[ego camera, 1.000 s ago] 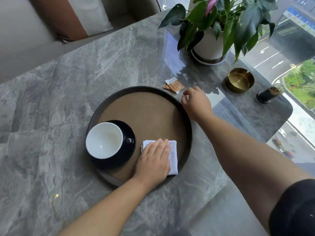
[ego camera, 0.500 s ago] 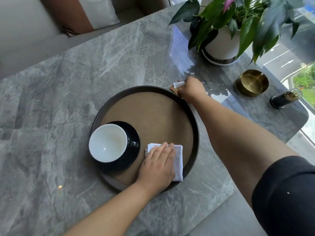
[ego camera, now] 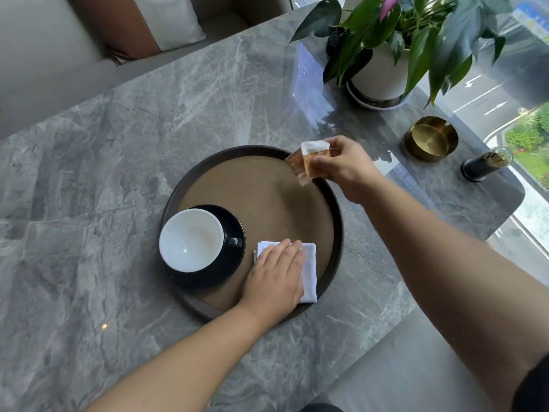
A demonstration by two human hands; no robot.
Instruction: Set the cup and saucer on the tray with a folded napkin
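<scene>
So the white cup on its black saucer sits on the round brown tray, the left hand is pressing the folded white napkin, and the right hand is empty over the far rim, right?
Not quite: the right hand isn't empty. The head view shows it pinching small orange-and-white packets above the round brown tray's far rim. The rest holds: white cup on black saucer, left hand flat on the folded white napkin.

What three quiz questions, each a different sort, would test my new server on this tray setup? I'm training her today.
1. True or false: the cup sits on the saucer on the tray.
2. What lies under the left hand: A napkin, B spoon, C ashtray?
3. Fill in: the right hand holds small ___ above the tray's far rim.

Key: 1 true. 2 A, the napkin. 3 packets.
</scene>
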